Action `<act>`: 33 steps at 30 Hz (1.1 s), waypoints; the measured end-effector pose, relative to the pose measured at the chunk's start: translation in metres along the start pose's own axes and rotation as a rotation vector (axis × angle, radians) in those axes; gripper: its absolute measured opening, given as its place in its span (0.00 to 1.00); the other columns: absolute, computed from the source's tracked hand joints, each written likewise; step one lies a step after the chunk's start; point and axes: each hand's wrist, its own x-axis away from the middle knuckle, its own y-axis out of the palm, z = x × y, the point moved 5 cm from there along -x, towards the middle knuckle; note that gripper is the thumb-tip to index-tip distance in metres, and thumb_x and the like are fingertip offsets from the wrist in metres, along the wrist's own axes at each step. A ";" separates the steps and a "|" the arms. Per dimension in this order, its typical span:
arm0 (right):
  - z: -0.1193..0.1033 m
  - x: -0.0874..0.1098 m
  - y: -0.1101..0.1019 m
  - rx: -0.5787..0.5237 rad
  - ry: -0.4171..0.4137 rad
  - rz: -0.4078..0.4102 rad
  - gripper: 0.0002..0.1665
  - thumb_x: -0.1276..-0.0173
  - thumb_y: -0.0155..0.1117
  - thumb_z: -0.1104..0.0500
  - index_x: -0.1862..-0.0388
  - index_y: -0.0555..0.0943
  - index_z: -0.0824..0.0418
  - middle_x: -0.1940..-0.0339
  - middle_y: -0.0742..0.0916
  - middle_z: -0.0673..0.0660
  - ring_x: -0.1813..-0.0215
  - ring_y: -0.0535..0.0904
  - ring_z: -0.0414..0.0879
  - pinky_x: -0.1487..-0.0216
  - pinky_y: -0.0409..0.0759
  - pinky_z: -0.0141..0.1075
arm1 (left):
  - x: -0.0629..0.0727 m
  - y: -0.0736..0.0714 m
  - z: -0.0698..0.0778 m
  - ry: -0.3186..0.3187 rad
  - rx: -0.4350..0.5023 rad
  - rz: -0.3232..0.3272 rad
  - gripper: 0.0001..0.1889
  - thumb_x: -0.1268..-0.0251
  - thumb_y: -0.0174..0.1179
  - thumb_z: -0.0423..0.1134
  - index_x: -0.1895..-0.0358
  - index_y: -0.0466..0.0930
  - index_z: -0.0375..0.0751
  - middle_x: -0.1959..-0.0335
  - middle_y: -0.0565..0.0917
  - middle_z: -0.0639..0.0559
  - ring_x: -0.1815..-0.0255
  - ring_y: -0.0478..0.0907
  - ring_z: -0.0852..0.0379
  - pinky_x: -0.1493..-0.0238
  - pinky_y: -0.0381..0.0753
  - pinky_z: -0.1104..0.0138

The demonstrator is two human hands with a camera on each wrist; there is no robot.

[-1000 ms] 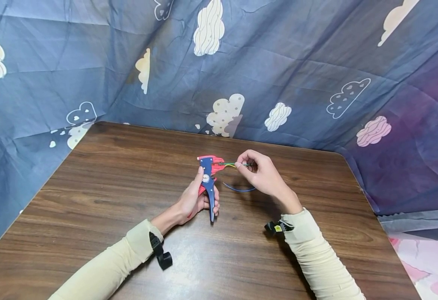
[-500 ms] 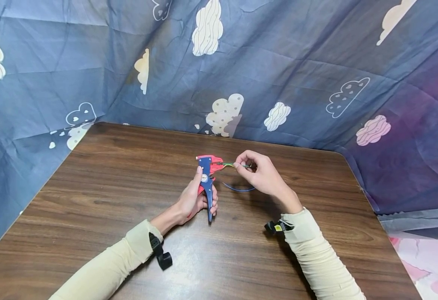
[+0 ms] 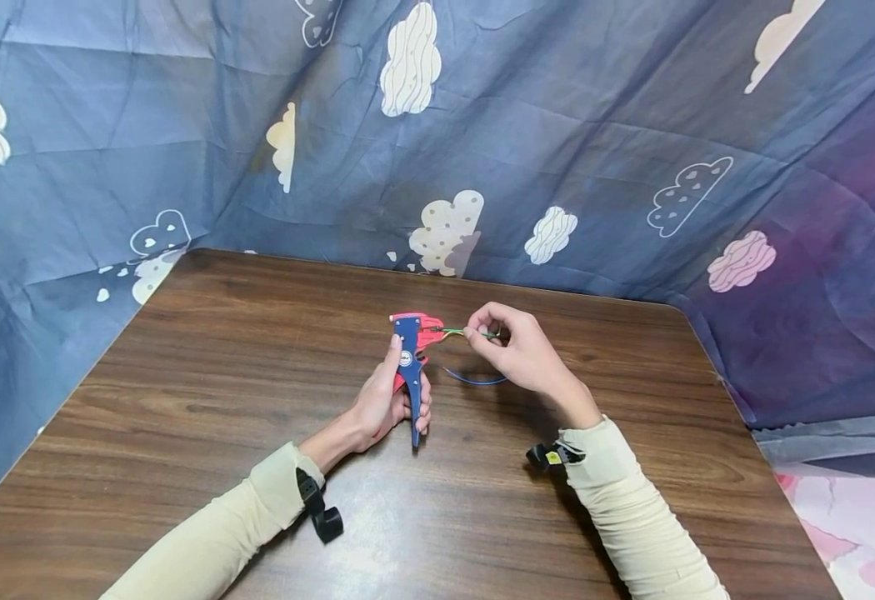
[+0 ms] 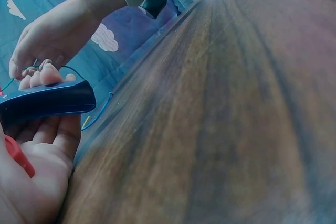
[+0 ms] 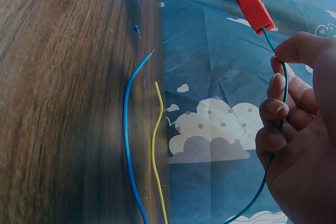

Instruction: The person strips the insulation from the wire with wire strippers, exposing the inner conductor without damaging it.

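My left hand (image 3: 377, 408) grips a blue and red wire stripper (image 3: 408, 335), thumb along its body and fingers around the handles. In the left wrist view the blue handle (image 4: 58, 100) crosses the fingers, with part of the red handle (image 4: 20, 156) at the palm. Between thumb and fingers, my right hand (image 3: 518, 348) pinches a green wire (image 5: 285, 90). This wire runs straight into the stripper's red head (image 5: 249, 6), which hides its end. Below the right hand, a blue wire (image 5: 126, 111) with a bare tip and a yellow wire (image 5: 154, 142) lie on the table.
A small blue scrap (image 5: 137, 29) lies on the brown wooden table (image 3: 257, 333) near the blue wire's tip. Dark blue cloth (image 3: 347, 167) with cloud prints hangs behind the table and along its sides. Each wrist carries a black strapped camera (image 3: 327, 523).
The head view has shifted slightly, and the stripper sits a touch further left in it. Both hands keep their holds, and the green wire still enters the red head.
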 end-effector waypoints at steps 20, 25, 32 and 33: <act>-0.005 0.000 0.001 -0.007 0.014 -0.015 0.02 0.23 0.70 0.55 0.59 0.86 0.49 0.67 0.84 0.48 0.69 0.74 0.44 0.69 0.72 0.34 | 0.003 0.000 0.001 0.005 0.020 -0.023 0.45 0.25 0.32 0.83 0.69 0.69 0.39 0.81 0.72 0.53 0.86 0.70 0.57 0.79 0.77 0.64; -0.007 0.002 0.002 -0.012 0.016 -0.023 0.03 0.22 0.71 0.54 0.59 0.87 0.49 0.68 0.83 0.48 0.69 0.73 0.45 0.69 0.72 0.35 | 0.003 0.000 0.002 0.074 -0.011 0.031 0.38 0.17 0.46 0.70 0.78 0.65 0.41 0.89 0.68 0.56 0.93 0.64 0.60 0.88 0.68 0.66; -0.009 0.003 0.002 -0.011 0.005 -0.025 0.04 0.22 0.71 0.53 0.60 0.88 0.48 0.68 0.84 0.48 0.70 0.73 0.47 0.69 0.72 0.36 | 0.003 0.000 0.002 0.114 -0.022 0.061 0.32 0.18 0.59 0.59 0.79 0.68 0.40 0.90 0.69 0.55 0.94 0.66 0.59 0.88 0.70 0.65; -0.008 0.003 0.001 -0.009 0.007 -0.025 0.04 0.22 0.71 0.53 0.60 0.88 0.49 0.68 0.84 0.48 0.70 0.73 0.47 0.69 0.72 0.35 | 0.003 0.000 0.002 0.109 -0.019 0.060 0.32 0.18 0.59 0.59 0.79 0.68 0.39 0.89 0.70 0.54 0.93 0.67 0.58 0.87 0.72 0.64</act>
